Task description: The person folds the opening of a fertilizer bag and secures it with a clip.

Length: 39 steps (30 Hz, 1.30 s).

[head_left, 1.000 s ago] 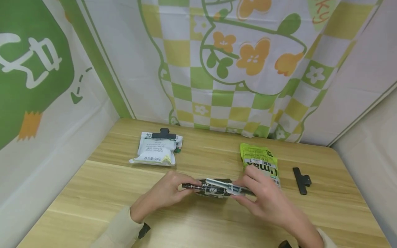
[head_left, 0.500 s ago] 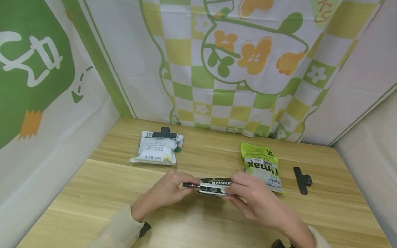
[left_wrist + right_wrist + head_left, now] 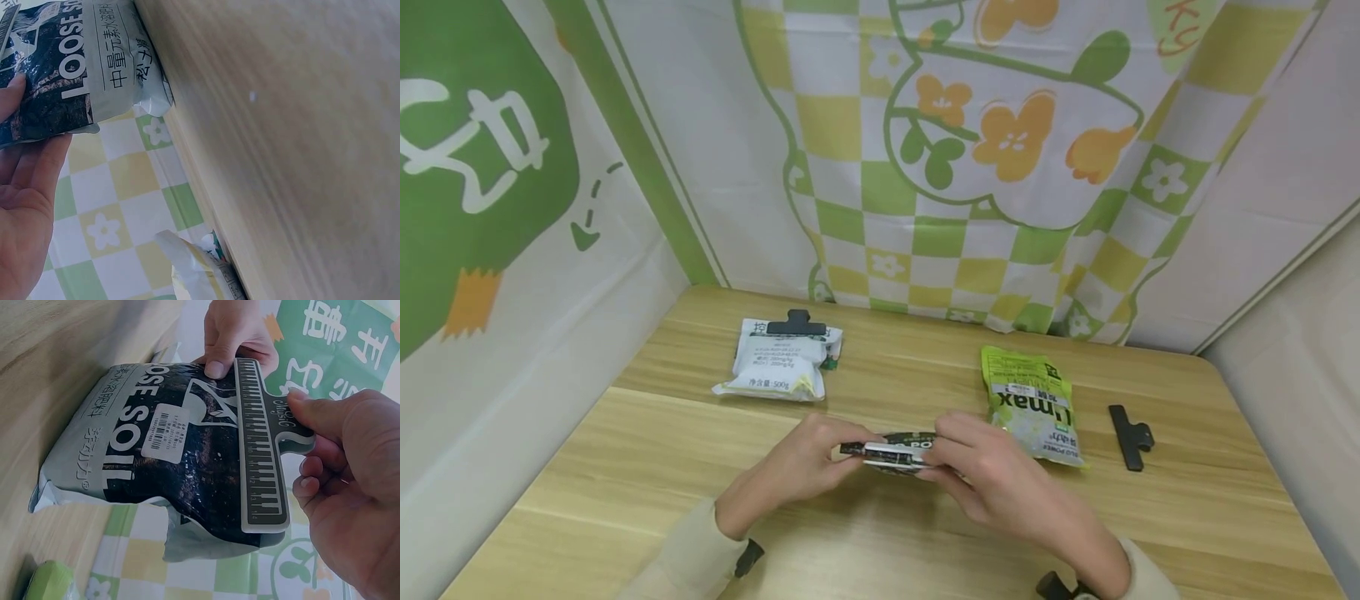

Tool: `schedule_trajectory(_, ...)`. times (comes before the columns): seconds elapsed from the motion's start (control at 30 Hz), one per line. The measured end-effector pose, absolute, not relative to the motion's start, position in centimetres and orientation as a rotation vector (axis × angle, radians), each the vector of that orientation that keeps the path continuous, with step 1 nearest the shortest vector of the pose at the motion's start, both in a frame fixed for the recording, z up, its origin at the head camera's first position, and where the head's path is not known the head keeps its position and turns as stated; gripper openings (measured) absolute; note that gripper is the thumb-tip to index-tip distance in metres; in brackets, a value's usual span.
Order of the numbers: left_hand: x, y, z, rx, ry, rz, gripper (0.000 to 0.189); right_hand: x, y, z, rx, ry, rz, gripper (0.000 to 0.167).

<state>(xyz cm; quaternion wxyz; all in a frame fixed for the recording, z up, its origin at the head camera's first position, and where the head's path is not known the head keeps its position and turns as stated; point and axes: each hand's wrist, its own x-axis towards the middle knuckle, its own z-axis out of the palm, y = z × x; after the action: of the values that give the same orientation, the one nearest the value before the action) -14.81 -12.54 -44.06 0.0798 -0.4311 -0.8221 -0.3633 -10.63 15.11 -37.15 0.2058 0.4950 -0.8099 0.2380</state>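
A black and grey bag (image 3: 131,444) lettered LOOSE SOIL stands upright, its grey bottom end at the table. My left hand (image 3: 808,454) pinches one top corner, with the thumb on the printed front and the fingers behind. A bag clip (image 3: 259,450) printed with piano keys lies along the bag's top edge, its long bar flat over the front. My right hand (image 3: 1000,467) pinches the clip's dark handle between thumb and fingers. In the head view, the clip's two pale edges (image 3: 891,448) run along both sides of the bag's top.
At the back left lies a white bag (image 3: 782,367) with a black clip (image 3: 796,323) across its top. A lime-green bag (image 3: 1030,404) lies beyond my right hand. A loose black clip (image 3: 1129,437) is at the right of the wooden table (image 3: 1195,517). Printed curtains hang behind.
My right hand has moved left with the clip, which has gone from tilted near the bag's right end to lined up along its top edge. My left hand has stayed put.
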Motion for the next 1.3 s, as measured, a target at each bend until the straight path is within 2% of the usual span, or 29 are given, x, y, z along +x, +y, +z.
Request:
schedule_trajectory(0.33,-14.7,-12.4,-43.9,-1.287,-2.491,-1.142,0.033,-11.4,14.2,-37.4,1.391,-2.237,0.645,0.015)
schedule_trajectory(1.3,-14.6,-12.4,-43.7,-1.178,-2.594,-1.232,0.033,-12.4,14.0,-38.7,1.369,-2.255,0.631,0.014)
